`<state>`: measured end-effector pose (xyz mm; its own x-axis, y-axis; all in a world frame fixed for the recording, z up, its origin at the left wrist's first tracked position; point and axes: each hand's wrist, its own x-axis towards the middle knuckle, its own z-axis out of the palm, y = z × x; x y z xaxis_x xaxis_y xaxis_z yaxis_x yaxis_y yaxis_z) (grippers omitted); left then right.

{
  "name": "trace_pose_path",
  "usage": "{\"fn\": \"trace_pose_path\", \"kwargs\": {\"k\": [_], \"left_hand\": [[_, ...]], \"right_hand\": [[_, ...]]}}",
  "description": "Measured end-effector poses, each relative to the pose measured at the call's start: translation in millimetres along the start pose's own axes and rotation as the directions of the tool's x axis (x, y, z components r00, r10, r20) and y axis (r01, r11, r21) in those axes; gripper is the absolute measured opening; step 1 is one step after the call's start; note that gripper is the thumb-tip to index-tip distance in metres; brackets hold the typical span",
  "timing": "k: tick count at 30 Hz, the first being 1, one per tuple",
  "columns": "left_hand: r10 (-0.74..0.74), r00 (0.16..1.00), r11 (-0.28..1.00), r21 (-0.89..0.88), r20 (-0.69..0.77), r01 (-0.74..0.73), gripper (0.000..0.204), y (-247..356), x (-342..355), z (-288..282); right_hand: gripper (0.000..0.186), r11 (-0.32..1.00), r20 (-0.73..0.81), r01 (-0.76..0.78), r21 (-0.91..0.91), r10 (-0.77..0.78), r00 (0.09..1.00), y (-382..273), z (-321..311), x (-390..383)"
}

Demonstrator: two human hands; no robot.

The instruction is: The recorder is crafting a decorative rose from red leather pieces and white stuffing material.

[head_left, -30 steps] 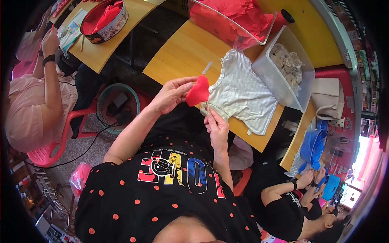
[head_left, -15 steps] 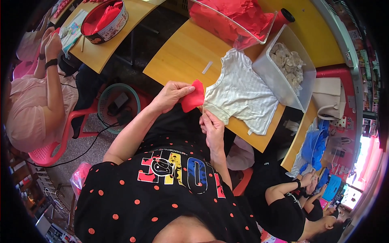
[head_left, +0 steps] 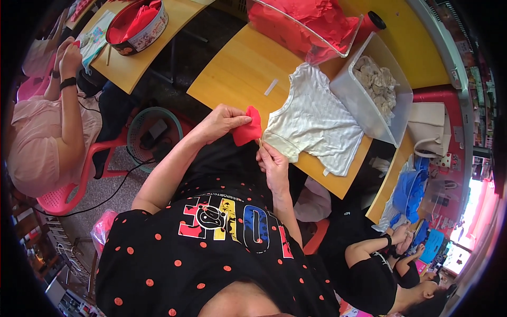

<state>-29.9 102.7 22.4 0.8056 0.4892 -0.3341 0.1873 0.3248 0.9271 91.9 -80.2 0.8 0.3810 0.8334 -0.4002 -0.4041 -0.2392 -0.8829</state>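
Note:
My left hand pinches the upper left edge of a red petal-shaped piece, thin like cloth or paper. Close by, my right hand has its thumb and fingers closed on a thin pale stick. The stick's tip is at the lower right edge of the red piece; whether they touch, I cannot tell. Just beyond my hands, a white sleeveless garment lies spread on the wooden table. A small white strip lies to its left.
At the table's far side stand a clear bin of red pieces and a translucent bin with crumpled greyish cloth. A round tin with red pieces stands on the left table. Seated people work at left and lower right. A teal basket is left of me.
Both hands have shifted slightly left. The red piece has moved with my left hand and now looks narrower and more bent. The garment and bins have stayed put.

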Motion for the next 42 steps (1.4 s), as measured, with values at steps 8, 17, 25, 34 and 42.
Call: {"fn": "trace_pose_path", "kwargs": {"k": [8,17,25,34,42], "left_hand": [[-0.044,0.999,0.976,0.214,0.015,0.04,0.027,8.6,-1.8,-1.8],[0.002,0.998,0.977,-0.214,-0.068,-0.017,0.035,6.2,-0.6,-10.5],[-0.052,0.99,0.894,-0.447,-0.128,-0.011,0.03,-15.2,7.7,-3.9],[-0.032,0.964,0.821,-0.558,-0.264,-0.125,0.027,-7.4,7.3,6.8],[-0.017,0.976,0.843,-0.528,-0.219,-0.104,0.023,-8.4,5.5,9.6]], "right_hand": [[0.027,0.987,-0.072,0.064,-0.148,-0.075,0.995,5.3,4.5,3.0],[0.03,0.969,-0.044,0.118,-0.216,-0.13,0.991,5.0,8.7,5.3],[0.027,0.986,-0.013,0.029,0.166,-0.028,1.0,6.7,24.9,-1.1],[0.026,0.945,-0.004,0.017,0.326,-0.016,1.0,7.1,21.6,-3.9],[0.028,0.95,0.041,-0.026,0.311,0.014,0.999,8.3,26.1,-0.4]]}}
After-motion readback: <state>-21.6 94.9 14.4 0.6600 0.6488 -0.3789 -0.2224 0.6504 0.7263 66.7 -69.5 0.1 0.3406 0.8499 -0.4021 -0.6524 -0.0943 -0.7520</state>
